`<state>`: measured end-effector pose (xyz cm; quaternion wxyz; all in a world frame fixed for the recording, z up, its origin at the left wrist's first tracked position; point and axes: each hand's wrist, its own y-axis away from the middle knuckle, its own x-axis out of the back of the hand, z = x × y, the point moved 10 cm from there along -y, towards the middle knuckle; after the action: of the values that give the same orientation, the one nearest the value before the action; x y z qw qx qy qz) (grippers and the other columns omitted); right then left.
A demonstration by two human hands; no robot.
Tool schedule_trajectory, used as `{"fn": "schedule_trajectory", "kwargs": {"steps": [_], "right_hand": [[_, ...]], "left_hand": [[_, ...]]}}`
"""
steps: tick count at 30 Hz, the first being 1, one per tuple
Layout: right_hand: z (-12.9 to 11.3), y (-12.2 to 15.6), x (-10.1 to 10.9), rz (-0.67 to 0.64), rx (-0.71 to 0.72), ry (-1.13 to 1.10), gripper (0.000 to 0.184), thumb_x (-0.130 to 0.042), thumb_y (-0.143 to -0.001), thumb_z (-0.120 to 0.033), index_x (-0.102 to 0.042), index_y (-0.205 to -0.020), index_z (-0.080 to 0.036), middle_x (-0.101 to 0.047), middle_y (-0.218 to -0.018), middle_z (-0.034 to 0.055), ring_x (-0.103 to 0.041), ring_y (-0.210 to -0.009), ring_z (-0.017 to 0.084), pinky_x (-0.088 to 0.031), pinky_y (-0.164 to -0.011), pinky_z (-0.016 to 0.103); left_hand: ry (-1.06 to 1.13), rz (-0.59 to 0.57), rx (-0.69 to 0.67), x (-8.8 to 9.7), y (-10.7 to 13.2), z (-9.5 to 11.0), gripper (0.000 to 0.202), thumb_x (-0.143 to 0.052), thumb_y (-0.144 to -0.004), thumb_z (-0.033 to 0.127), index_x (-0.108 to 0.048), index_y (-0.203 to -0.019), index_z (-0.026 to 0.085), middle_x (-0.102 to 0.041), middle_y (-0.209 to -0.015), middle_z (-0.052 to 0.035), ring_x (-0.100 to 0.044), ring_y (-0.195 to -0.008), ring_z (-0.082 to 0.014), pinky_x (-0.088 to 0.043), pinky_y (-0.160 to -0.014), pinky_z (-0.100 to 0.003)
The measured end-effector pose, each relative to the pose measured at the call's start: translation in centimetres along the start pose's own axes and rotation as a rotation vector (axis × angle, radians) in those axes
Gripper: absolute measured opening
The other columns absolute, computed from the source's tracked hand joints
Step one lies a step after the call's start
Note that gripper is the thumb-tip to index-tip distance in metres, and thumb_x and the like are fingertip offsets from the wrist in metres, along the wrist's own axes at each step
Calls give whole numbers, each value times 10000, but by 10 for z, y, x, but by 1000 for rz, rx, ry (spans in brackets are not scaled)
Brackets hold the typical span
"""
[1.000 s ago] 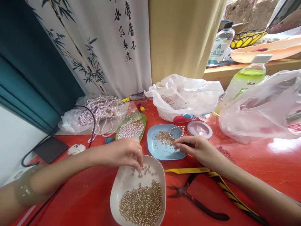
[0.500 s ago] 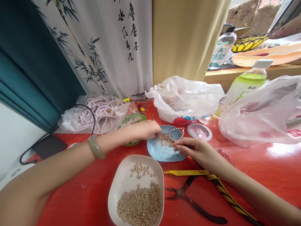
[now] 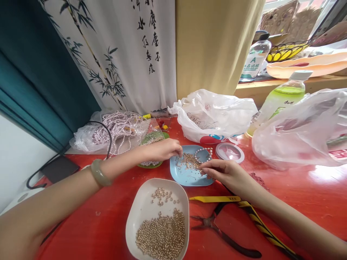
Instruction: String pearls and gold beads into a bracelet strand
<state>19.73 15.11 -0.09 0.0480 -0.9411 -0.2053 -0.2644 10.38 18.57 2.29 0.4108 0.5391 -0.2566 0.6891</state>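
Note:
My left hand [image 3: 162, 150] reaches over the left rim of a blue dish [image 3: 187, 176], its fingertips pinched at a heap of small gold findings [image 3: 189, 160]. My right hand [image 3: 227, 173] rests on the dish's right edge with thumb and fingers pinched together; what they hold is too small to make out. A short pearl strand [image 3: 204, 151] lies curled at the back of the dish. A white dish [image 3: 141, 213] of gold beads [image 3: 162, 236] stands in front of both hands. A green bangle [image 3: 98, 174] is on my left wrist.
On the red table lie black pliers [image 3: 225, 236], yellow tweezers [image 3: 215, 198], a green dish of pearls [image 3: 151, 139], bagged pearl strands [image 3: 116, 126], a clear lid [image 3: 230, 152], two plastic bags [image 3: 214, 113], a green bottle [image 3: 282, 95] and a black cable [image 3: 105, 133].
My left hand left the white bead dish and moved up right to the gold findings in the blue dish. My right hand has stayed at the dish's right edge.

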Motion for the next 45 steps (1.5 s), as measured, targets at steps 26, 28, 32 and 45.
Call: {"fn": "schedule_trajectory", "kwargs": {"steps": [26, 28, 32, 45], "right_hand": [[0, -1, 1, 2, -32, -16, 265, -493, -747, -353, -648, -824, -151, -663, -774, 62, -591, -693, 155, -469, -618, 265], [-1, -1, 1, 0, -31, -16, 265, -493, -744, -352, -649, -816, -150, -663, -767, 62, -590, -684, 153, -468, -609, 261], [0, 1, 1, 0, -37, -6, 257, -490, -747, -344, -653, -810, -155, -662, -757, 58, -586, -674, 147, -466, -607, 259], [0, 0, 2, 18, -18, -22, 259, -505, -739, -348, -661, -819, -157, -675, -770, 66, -601, -690, 157, -469, -615, 270]], "left_hand": [[-348, -153, 17, -12, -6, 17, 111, -501, -693, 160, -608, -663, 171, -594, -647, -56, -494, -698, -171, -208, -454, -252], [-362, -179, 29, -15, -8, 16, 91, -514, -659, 167, -596, -620, 157, -564, -604, -64, -492, -679, -178, -209, -446, -252], [-245, -141, 87, -9, -5, 9, 101, -521, -655, 197, -615, -677, 166, -560, -669, -58, -487, -659, -161, -273, -485, -251], [346, -58, 52, 1, 68, 44, 117, -563, -735, 198, -652, -811, 188, -639, -771, -15, -481, -782, -134, -376, -676, -229]]}}
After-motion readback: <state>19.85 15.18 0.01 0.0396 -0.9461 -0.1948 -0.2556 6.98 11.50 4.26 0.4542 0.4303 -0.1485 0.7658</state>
